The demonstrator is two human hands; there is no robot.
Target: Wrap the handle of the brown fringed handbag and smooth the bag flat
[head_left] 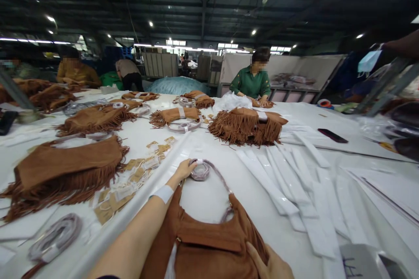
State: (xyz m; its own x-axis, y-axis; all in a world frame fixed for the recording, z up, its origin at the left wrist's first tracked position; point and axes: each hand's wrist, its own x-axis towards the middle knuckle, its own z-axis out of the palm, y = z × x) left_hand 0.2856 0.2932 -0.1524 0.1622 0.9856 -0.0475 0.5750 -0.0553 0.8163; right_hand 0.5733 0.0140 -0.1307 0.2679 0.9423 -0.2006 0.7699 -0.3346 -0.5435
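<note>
Tan suede handbag (199,244) under my hands, its strap drawn out ahead

From my head camera, the bag sits closest to me at the near edge of the white tabletop (225,157), flap side up, with only its upper part in view. My right hand (268,263) lies at the bag's lower right, fingers spread on the suede, the grip apart; this looks like steadying rather than holding. My left hand (183,171) reaches forward, a white wristband (163,193) on its forearm, and its fingertips meet a coiled mauve strap (200,170) tied with a white band (197,162). I cannot tell whether that grip is clamped on the coil or only resting there. The strap runs back to the bag, so the coil seems laid ahead to keep it clear of the suede. To my left, brown kraft tags (137,170) with white labels lie in a loose strip beside a fringed tan bag (65,170), apparently kept within reach. To my right, long white paper strips (288,187) fan across the tabletop. Farther off, more fringed bags (175,117) lie with their coils, and a co-worker in a green top (252,83) bends over the far side.
</note>
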